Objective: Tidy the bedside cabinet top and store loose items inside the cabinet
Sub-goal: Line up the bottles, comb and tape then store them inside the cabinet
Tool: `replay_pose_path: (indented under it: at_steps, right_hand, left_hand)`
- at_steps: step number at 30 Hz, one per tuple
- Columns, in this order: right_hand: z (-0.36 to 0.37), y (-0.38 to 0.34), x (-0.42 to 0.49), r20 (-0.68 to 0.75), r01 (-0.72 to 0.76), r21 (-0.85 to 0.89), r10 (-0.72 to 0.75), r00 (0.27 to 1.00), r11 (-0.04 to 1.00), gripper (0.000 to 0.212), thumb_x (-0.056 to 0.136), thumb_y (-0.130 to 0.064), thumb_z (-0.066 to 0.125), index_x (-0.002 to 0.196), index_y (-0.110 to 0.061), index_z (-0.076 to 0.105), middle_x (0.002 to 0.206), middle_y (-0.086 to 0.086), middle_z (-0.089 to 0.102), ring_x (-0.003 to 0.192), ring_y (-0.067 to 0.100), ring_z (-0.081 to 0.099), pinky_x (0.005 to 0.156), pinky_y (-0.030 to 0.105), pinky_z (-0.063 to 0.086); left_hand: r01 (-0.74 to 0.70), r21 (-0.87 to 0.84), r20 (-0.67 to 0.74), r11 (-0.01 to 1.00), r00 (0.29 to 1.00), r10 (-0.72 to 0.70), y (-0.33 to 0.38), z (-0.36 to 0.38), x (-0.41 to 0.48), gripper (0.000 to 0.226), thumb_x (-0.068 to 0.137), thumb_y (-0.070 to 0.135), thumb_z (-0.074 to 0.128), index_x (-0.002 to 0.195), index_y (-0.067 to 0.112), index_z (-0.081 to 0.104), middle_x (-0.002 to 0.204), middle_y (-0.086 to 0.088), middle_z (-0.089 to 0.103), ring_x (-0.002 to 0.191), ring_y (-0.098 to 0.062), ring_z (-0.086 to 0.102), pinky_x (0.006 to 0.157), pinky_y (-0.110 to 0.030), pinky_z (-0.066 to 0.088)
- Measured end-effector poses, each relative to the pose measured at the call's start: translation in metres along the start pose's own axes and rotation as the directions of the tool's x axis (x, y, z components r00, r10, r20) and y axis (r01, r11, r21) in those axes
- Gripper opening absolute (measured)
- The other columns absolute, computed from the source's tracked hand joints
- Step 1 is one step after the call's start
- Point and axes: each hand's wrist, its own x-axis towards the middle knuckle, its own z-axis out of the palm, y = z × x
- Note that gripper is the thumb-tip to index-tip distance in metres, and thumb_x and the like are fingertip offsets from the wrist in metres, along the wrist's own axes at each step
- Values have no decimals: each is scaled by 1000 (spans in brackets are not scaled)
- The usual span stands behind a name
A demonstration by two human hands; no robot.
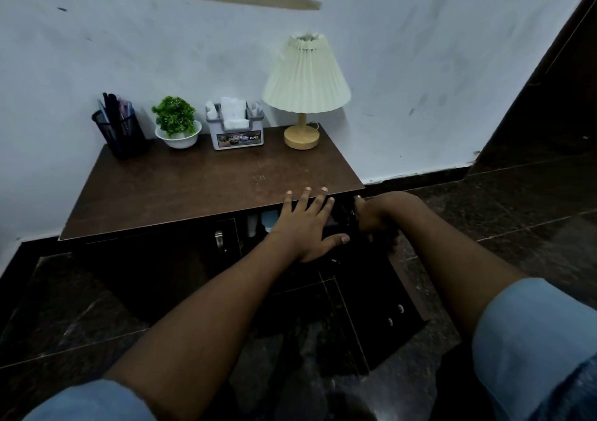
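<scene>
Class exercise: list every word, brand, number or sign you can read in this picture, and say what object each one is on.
"OPEL": on the sticker across the front of the grey tissue box on the cabinet top.
The rest of that sticker, small pictures and a badge left of the word: too small and blurred to read.
Pen holder, plant bowl, lamp: no text visible.

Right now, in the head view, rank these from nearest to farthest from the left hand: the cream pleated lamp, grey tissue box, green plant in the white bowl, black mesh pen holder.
1. Cream pleated lamp, back right of the left hand.
2. Grey tissue box, back centre.
3. Green plant in the white bowl, back left.
4. Black mesh pen holder, far back-left corner.
</scene>
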Motion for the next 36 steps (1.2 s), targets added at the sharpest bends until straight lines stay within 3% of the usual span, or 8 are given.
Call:
replay_pose_path:
  at_steps: [6, 10, 19, 22, 25, 29, 32, 36]
  right_hand:
    - [-1, 1, 7, 1, 31, 25, -31, 1000, 999, 75, 86, -18, 71, 145, 9, 33, 128, 29, 63, 92, 42, 74, 84, 55, 61]
    - [0, -13, 1, 84, 59, 58, -64, 994, 997, 36, 89, -12, 70, 118, 9, 63, 108, 26, 71, 80, 38, 76, 62, 40, 63]
    - [12, -45, -2, -1, 161, 130, -163, 987, 978, 43, 96, -12, 65, 132, -21, 42, 101, 18, 59, 71, 37, 77, 61, 43, 62]
    - [14, -52, -2, -117, 193, -1, -192, 974, 981, 47, 98, -22, 63, 140, -9, 47, 113, 17, 64, 85, 36, 76, 74, 45, 63]
    - [10, -58, -5, -89, 268, 30, -265, 960, 963, 67, 99, -27, 63, 156, -27, 27, 138, 20, 51, 78, 37, 74, 71, 49, 64]
    - [-8, -70, -7, -193, 266, -113, -284, 939, 957, 27, 94, -29, 68, 115, -15, 58, 108, 12, 63, 73, 26, 71, 60, 38, 60]
    - [-19, -84, -3, -339, 301, -238, -370, 865, 923, 28, 85, -31, 76, 79, -25, 50, 92, 4, 59, 74, 16, 56, 59, 30, 42]
    - [-16, -103, 7, -459, 365, -292, -464, 758, 884, 48, 75, -44, 82, 101, -23, 48, 119, 10, 53, 112, 31, 53, 85, 41, 47]
  left_hand:
    - [20, -25, 27, 999, 999, -19, -6, -4, -4, 108, 82, 92, 5, 164, 21, 1, 172, -1, -7, 157, -31, -10, 121, -65, -8]
    - [36, -36, 34, 999, 999, -35, -8, -7, -7, 109, 81, 92, 6, 164, 21, 2, 172, -1, -7, 157, -32, -9, 122, -64, -7]
    - [58, 24, 101, 998, 993, -60, -20, -11, -19, 118, 73, 99, 15, 164, 25, -1, 171, 3, -13, 156, -38, -13, 116, -72, -10]
    - [47, 30, 114, 998, 992, -50, -25, -16, -24, 116, 75, 97, 21, 163, 24, -4, 171, 2, -13, 156, -37, -11, 118, -71, -6]
    - [49, 27, 120, 998, 991, -52, -33, -21, -29, 114, 79, 93, 28, 163, 23, -4, 172, 1, -11, 157, -35, -8, 119, -70, -3]
    - [64, 31, 145, 997, 987, -68, -51, -29, -37, 111, 84, 82, 44, 163, 22, -5, 172, -2, -10, 157, -34, -6, 120, -69, 1]
    - [81, 67, 166, 994, 982, -91, -66, -30, -45, 109, 87, 70, 55, 163, 24, -9, 171, -2, -12, 157, -32, -6, 120, -69, 3]
    - [143, 88, 150, 986, 977, -155, -89, -29, -61, 108, 88, 63, 61, 162, 29, -10, 171, -2, -12, 157, -34, -5, 120, -69, 5]
